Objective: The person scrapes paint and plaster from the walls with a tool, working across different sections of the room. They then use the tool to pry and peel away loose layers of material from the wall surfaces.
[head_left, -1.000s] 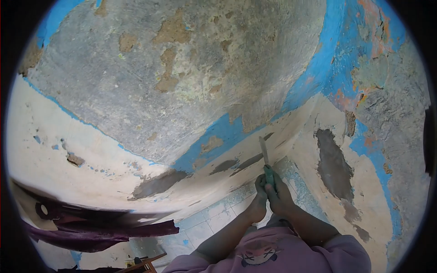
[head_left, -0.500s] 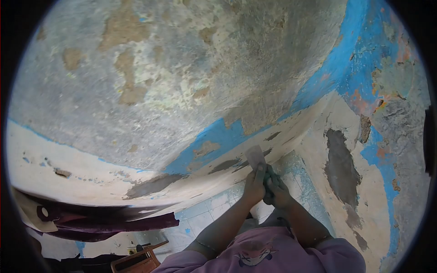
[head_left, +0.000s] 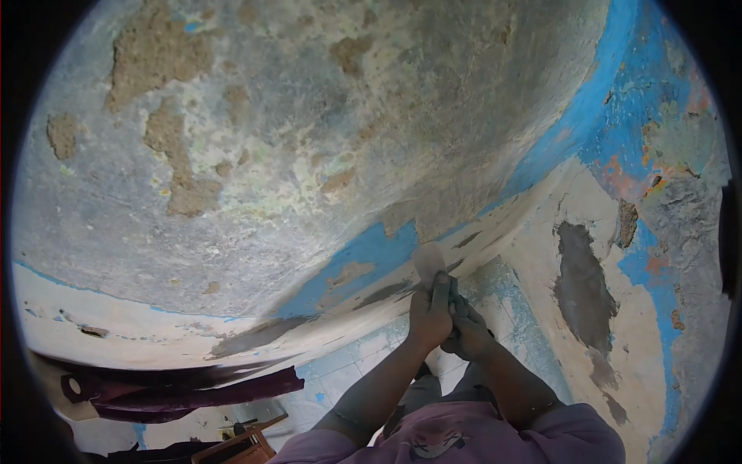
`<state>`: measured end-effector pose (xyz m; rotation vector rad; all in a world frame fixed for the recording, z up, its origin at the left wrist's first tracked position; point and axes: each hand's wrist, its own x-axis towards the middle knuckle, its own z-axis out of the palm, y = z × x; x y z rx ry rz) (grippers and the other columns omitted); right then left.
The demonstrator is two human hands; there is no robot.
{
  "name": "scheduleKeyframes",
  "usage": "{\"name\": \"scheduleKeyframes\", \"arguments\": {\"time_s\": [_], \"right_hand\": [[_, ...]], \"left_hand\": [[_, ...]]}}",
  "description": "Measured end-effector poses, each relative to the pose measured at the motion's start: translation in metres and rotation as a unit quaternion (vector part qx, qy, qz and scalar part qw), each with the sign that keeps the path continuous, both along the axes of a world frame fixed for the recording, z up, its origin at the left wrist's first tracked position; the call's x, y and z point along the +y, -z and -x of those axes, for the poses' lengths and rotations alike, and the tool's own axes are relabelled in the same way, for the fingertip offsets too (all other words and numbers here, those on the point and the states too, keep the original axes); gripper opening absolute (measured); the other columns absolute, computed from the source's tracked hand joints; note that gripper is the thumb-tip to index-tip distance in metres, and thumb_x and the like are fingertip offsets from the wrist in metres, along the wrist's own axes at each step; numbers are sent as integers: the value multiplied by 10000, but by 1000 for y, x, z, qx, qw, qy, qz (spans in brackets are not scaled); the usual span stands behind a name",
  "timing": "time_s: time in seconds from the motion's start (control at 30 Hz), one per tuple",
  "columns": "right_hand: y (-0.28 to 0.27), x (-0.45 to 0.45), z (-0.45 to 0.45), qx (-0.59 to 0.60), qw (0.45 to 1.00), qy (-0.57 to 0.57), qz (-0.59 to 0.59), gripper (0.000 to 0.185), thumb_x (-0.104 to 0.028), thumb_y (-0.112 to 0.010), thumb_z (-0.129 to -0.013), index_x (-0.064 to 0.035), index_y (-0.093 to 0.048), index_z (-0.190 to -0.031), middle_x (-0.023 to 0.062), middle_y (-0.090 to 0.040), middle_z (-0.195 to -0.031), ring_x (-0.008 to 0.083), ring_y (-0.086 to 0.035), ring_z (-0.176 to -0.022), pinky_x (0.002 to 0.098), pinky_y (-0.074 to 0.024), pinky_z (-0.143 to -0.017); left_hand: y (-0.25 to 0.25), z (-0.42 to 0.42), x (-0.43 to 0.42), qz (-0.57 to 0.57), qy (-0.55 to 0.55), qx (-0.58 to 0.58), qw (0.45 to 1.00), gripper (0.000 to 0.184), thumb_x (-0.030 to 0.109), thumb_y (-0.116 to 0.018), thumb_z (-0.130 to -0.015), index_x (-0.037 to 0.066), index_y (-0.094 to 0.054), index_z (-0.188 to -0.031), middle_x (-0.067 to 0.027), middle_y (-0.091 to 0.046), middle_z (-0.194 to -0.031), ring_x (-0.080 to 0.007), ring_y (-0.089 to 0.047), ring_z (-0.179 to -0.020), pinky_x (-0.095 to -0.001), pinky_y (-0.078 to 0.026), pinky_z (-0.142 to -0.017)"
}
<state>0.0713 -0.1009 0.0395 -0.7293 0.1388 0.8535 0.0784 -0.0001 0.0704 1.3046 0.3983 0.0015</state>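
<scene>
Your left hand pinches the base of a flat, pale-grey, broad-bladed scraper, one finger laid along it; your right hand is curled and pressed against the left (whether it also grips the handle, you cannot tell, since fingers cover that part). The blade lies just beyond your hands on the far side, its long axis running away from you and tipping slightly left, with the left hand nearer. It stands before the grey, cream and blue peeling plaster wall; contact cannot be judged. Your pinkish-purple cloth shirt bears a printed figure; no brand, label or writing is readable.
</scene>
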Motion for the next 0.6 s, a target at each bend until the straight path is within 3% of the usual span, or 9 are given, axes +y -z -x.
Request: {"name": "scheduleKeyframes", "arguments": {"time_s": [0.13,0.2,0.27,0.4,0.47,0.5,0.57,0.6], "right_hand": [[12,2,16,-10,1000,28,-3,252,-326,-477,-907,-121,-421,-1041,-17,-432,-654,52,-385,-447,196,-279,-375],[13,5,10,-13,998,60,-1,241,-322,-478,-907,-125,-421,-1032,-16,-434,-664,55,-380,-447,197,-279,-377],[16,3,-1,-24,999,23,-38,318,-320,-482,-904,-123,-403,-1141,-13,-445,-695,63,-365,-437,201,-277,-375],[34,1,4,5,994,-19,-110,373,-309,-480,-904,-122,-375,-1209,-7,-455,-718,69,-359,-433,205,-276,-374],[33,2,17,-190,981,13,42,346,-307,-480,-904,-137,-389,-1191,-13,-446,-706,69,-353,-429,202,-271,-375],[29,5,11,-195,980,19,43,346,-307,-480,-904,-137,-389,-1191,-13,-446,-706,69,-353,-429,202,-271,-375],[20,10,0,-109,994,18,-8,325,-336,-485,-903,-129,-406,-1141,-17,-436,-695,61,-352,-426,205,-263,-369],[18,10,-2,-60,998,15,-33,318,-351,-487,-903,-126,-415,-1116,-19,-432,-690,58,-352,-425,207,-259,-366]], "left_hand": [[-5,12,-3,-3,-12,-2,1000,345,297,-378,-948,56,-452,-712,0,-410,-575,-97,-452,-476,-268,-408,-483],[7,10,-5,-69,4,9,998,357,300,-374,-947,57,-469,-704,2,-410,-541,-93,-450,-477,-257,-397,-479],[12,3,-2,-115,-11,14,993,357,307,-379,-945,56,-495,-721,12,-402,-519,-87,-439,-476,-243,-386,-475],[-6,6,-1,-151,-15,25,988,368,312,-394,-939,48,-512,-711,12,-431,-538,-75,-428,-489,-240,-349,-463],[1,14,-5,-150,-21,31,988,376,313,-398,-936,44,-517,-702,7,-445,-542,-74,-428,-493,-247,-340,-459],[3,13,-6,-123,-32,17,992,388,319,-394,-935,43,-513,-689,3,-450,-546,-76,-429,-496,-253,-335,-458],[5,9,-5,-95,-41,8,995,401,324,-390,-934,41,-510,-677,-1,-454,-549,-78,-430,-500,-259,-330,-458],[-14,0,-1,-135,-25,-5,990,387,320,-395,-934,44,-508,-687,2,-447,-549,-80,-431,-501,-257,-333,-460]]}}
